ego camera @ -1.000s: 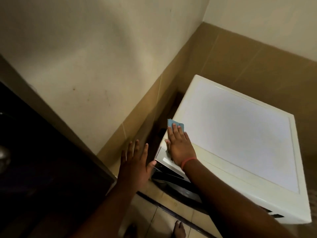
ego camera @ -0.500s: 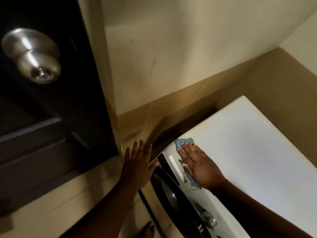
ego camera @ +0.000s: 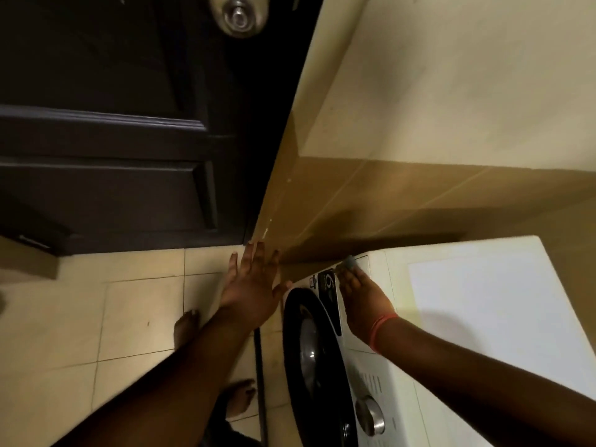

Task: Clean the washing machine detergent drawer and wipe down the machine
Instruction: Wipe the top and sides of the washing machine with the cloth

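Note:
A white front-loading washing machine (ego camera: 483, 317) fills the lower right, with a dark round door (ego camera: 309, 350) and a silver dial (ego camera: 371, 416) on its front panel. My right hand (ego camera: 364, 301) lies flat on the machine's top front corner, fingers straight, pressing a blue cloth (ego camera: 350, 261) whose edge shows past my fingertips. My left hand (ego camera: 254, 288) hovers with spread fingers to the left of the machine, holding nothing, near the tiled wall corner. The detergent drawer is under or beside my right hand and I cannot make it out.
A dark wooden door (ego camera: 129, 140) with a silver knob (ego camera: 238, 12) stands at the upper left. A beige tiled wall (ego camera: 419, 201) runs behind the machine. My bare feet (ego camera: 240, 398) stand on cream floor tiles (ego camera: 129, 317), beside a dark hose (ego camera: 259, 366).
The view has swung left and down, bringing the door and floor into sight. My right hand has stayed pressed on the cloth at the machine's corner; my left hand has kept hovering open.

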### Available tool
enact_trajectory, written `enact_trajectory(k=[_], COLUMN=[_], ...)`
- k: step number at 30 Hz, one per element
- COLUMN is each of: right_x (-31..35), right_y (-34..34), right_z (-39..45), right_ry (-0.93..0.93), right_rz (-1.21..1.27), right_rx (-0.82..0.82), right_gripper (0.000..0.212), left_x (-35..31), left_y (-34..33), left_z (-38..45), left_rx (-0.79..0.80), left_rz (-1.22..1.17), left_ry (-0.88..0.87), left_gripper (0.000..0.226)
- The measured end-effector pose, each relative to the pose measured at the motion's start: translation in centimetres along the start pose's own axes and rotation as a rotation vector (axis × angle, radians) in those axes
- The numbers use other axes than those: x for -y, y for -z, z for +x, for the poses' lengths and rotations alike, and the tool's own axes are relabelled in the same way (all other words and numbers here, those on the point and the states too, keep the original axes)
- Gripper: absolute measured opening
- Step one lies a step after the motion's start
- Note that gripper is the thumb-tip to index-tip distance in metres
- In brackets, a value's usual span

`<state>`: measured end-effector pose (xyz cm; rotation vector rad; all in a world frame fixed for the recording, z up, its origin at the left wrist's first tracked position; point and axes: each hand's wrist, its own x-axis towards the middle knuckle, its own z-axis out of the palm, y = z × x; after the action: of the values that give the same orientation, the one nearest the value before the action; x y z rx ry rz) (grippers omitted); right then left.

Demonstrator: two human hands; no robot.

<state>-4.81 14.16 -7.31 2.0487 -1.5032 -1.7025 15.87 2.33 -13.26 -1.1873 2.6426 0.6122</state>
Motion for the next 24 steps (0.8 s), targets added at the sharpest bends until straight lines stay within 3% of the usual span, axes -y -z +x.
enact_trajectory(k=[6,10,13,15,17,21,24], right_x=[0.8,4.6,7.9,8.4,6.7,1.4,-2.8], right_y=[0.7,-1.3,-2.1,-1.8,-0.8,0.9,2.6], right_z=[5.6,4.0,0.5,0.2,1.3,5.3,4.4], right_ry=[-0.043,-0.035,0.074,-0.038,-0.288,-0.070,-0.192], right_rz=[0.001,-0.023,-0.162,-0.179,-0.112,0.056,0.065], right_rx=[0.085,0.057,0.099,0.151,0.114,0.128,0.089], right_gripper=[0.070,0.096,0.086,0.084,0.087,0.076,0.068], left_x=[0.4,1.3,1.8,2.0,2.0,1.7,1.5], left_y=[1.1,2.4,2.7,2.2,1.5,0.7,0.5], left_z=[-1.1,-0.8,-0.8,-0.9,-1.1,-1.3,-1.5], left_rx=[-0.014,-0.032,-0.007,-0.026,-0.044,-0.022,-0.005], left_rz=[0.079,0.101,0.094,0.081,0.078,0.076,0.082], left_ry=[-0.053,-0.036,-0.027,-0.041,-0.058,-0.073,-0.092], left_gripper=[0.080,0.074,0.072,0.074,0.077,0.080,0.081])
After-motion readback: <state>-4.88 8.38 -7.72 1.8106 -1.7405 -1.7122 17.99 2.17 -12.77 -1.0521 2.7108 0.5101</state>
